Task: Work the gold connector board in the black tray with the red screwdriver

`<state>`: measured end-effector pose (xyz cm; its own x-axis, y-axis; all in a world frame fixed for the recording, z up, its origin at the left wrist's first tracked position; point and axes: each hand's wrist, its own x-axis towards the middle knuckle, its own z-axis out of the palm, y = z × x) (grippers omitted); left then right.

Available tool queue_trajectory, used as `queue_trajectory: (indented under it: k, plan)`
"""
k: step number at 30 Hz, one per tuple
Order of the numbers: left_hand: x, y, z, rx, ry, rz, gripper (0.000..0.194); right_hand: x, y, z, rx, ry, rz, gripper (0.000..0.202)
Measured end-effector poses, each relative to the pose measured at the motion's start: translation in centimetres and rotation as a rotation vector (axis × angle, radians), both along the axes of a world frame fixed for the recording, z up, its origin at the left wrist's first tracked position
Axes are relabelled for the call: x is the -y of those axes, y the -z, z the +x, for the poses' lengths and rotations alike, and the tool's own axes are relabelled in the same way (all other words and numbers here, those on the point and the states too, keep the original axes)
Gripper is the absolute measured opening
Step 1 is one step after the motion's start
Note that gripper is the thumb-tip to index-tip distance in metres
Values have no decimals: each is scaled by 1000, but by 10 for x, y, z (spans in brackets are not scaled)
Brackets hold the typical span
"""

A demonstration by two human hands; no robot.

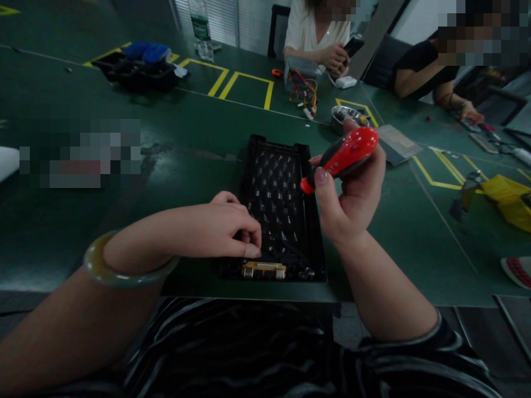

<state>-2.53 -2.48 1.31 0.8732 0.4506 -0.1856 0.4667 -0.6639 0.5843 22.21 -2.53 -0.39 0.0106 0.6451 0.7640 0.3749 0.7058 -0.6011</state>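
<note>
A black rectangular panel [314,221] with a raised rim and a patterned inner surface lies on the green table before me. A small yellow circuit board [265,269] with connectors sits at its near end. My left hand [238,229] rests over the panel's lower left part, fingers curled and thumb tip close to the board; anything between the fingertips is hidden. My right hand [352,199] is closed round a red and black screwdriver [348,152], held above the panel's right edge. The screwdriver's tip cannot be made out.
Farther back stand a black tray [141,77] with blue items, a bottle [201,30], a metal box [301,74] with wires and a round bowl [346,119] of small parts. A grey flat piece [396,145] and a yellow bag [510,199] lie right. Two people sit opposite.
</note>
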Motion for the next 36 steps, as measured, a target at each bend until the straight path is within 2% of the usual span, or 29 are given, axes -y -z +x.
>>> queue_trajectory:
  k: [7,13,15,18,23,28,33,36]
  plan:
    - [-3,0,6,26,-139,36,24,-10,4,2,52,15,10,59]
    - [-7,2,10,65,-381,142,33,-5,-8,-7,-57,29,123,45]
    - [-6,2,12,61,-401,142,36,-3,-12,-10,-127,-1,147,42]
    - [-6,2,12,44,-339,97,40,0,-15,-12,-185,-14,119,42]
    - [-8,4,11,69,-231,33,28,5,-15,-13,-204,-1,47,43]
    - [-9,5,12,81,-199,27,25,6,-17,-14,-228,-12,61,44]
    - [-7,7,14,95,-99,33,27,7,-20,-13,-297,-83,71,40]
    - [-6,7,15,107,-54,23,23,8,-20,-11,-266,-60,45,42]
